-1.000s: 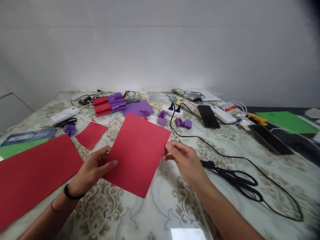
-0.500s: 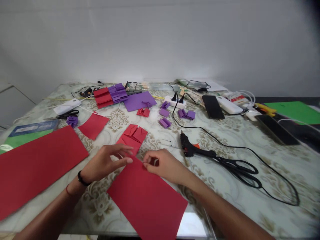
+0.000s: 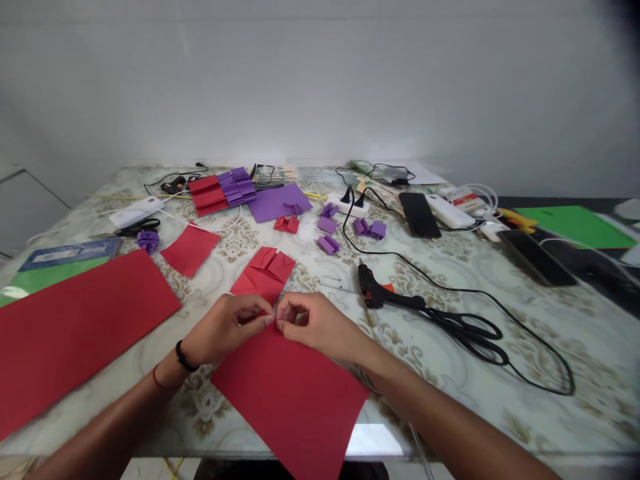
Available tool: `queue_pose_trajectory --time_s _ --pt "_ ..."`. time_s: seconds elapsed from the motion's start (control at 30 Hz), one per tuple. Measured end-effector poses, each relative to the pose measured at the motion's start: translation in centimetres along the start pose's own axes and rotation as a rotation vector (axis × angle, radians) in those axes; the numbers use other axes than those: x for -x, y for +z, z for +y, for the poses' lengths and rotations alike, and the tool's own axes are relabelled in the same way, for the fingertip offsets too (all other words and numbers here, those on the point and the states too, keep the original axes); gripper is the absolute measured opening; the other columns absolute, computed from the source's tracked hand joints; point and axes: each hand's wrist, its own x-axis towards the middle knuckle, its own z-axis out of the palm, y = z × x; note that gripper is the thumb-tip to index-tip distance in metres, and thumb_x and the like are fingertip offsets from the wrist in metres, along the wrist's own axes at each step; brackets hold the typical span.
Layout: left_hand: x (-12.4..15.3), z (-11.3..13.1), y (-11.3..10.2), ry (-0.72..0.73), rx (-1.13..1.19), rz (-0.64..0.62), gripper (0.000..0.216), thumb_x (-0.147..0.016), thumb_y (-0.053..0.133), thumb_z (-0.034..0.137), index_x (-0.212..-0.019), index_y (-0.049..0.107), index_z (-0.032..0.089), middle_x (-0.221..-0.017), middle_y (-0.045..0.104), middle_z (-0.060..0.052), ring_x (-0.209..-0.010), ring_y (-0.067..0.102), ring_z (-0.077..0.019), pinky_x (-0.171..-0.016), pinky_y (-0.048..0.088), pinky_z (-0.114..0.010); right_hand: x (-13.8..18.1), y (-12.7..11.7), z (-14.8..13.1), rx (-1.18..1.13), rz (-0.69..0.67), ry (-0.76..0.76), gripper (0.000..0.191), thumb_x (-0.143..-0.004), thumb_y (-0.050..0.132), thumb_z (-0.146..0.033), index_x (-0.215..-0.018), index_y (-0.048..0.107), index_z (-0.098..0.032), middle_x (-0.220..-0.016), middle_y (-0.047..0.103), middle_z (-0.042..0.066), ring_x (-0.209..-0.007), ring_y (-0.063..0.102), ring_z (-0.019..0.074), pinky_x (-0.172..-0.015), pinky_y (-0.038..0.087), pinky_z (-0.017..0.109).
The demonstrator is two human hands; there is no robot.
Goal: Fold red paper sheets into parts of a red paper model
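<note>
A red paper sheet (image 3: pixel 293 397) lies flat at the table's near edge, one corner hanging over it. My left hand (image 3: pixel 227 327) and my right hand (image 3: pixel 313 323) meet at the sheet's far corner, fingertips pinched together on the paper's edge. Just beyond my fingers lies a folded red paper piece (image 3: pixel 265 270). A black glue gun (image 3: pixel 383 295) and black scissors (image 3: pixel 467 330) rest to the right of my right hand.
A large red sheet (image 3: pixel 75 327) covers the left. A small red square (image 3: pixel 190 249), purple folded pieces (image 3: pixel 350 230), a purple sheet (image 3: pixel 277 202), a power strip (image 3: pixel 350 203), a phone (image 3: pixel 419 215) and cables crowd the far side. Green paper (image 3: pixel 575 227) lies far right.
The red sheet, held up between both hands a second ago, now lies flat near the table edge. Both hands have come together and pinched its far corner. The folded red piece is now uncovered.
</note>
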Motion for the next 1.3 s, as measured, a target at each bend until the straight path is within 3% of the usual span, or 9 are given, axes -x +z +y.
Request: queue_pose_trajectory --time_s 0.37,0.7,0.8,0.97,1.1,1.3 --pt "0.3 0.3 -1.1 0.056 0.0 0.072 0.024 -0.099 0.063 0.037 -0.091 0.074 0.016 -0.08 0.069 -0.001 -0.065 0.056 -0.0118 -0.058 0.041 -0.021 0.4 -0.7 -0.2 -0.104 -0.023 0.025 0.01 -0.076 0.066 -0.021 -0.072 0.057 -0.02 -0.071 0.056 -0.005 -0.065 0.05 0.0114 -0.061 0.037 0.024" --pt "0.3 -2.3 -6.6 0.071 0.08 0.339 0.027 -0.09 0.077 0.043 -0.089 0.075 0.016 -0.079 0.073 -0.003 -0.069 0.064 -0.0146 -0.06 0.048 -0.02 4.8 -2.9 0.3 -0.039 0.022 0.137 0.01 -0.078 0.065 -0.023 -0.072 0.056 -0.021 -0.073 0.058 -0.003 -0.066 0.051 0.0125 -0.063 0.04 0.025" --pt "0.1 -2.8 -7.2 0.067 0.103 0.378 0.026 -0.089 0.077 0.043 -0.09 0.074 0.016 -0.08 0.074 -0.003 -0.071 0.065 -0.0146 -0.063 0.049 -0.02 6.6 -4.4 0.6 0.019 0.047 0.181 0.01 -0.077 0.064 -0.019 -0.072 0.055 -0.022 -0.07 0.056 -0.004 -0.064 0.049 0.013 -0.061 0.037 0.026" --pt "-0.5 -2.3 -4.7 0.051 0.122 0.277 0.025 -0.092 0.074 0.041 -0.091 0.075 0.015 -0.072 0.071 -0.001 -0.063 0.062 -0.0125 -0.057 0.045 -0.019 6.5 -6.2 -0.2 0.196 0.191 0.094 0.006 -0.086 0.064 -0.023 -0.08 0.062 -0.022 -0.081 0.067 -0.001 -0.078 0.061 0.0177 -0.074 0.045 0.031" --pt "-0.9 -1.4 -1.5 0.051 0.127 0.201 0.023 -0.097 0.068 0.038 -0.093 0.073 0.016 -0.074 0.072 0.0 -0.063 0.062 -0.0118 -0.057 0.044 -0.019 3.6 -5.1 -1.0 0.29 0.156 -0.056 0.01 -0.091 0.066 -0.029 -0.097 0.07 -0.022 -0.1 0.075 0.004 -0.095 0.067 0.0214 -0.089 0.048 0.035" --pt "-1.0 -1.2 -0.4 0.063 0.109 0.228 0.023 -0.099 0.064 0.035 -0.092 0.074 0.016 -0.075 0.073 -0.001 -0.065 0.063 -0.012 -0.06 0.046 -0.02 0.9 -3.8 0.4 0.248 0.04 -0.042 0.011 -0.093 0.065 -0.026 -0.085 0.072 -0.021 -0.083 0.075 0.001 -0.077 0.066 0.0171 -0.073 0.049 0.029"
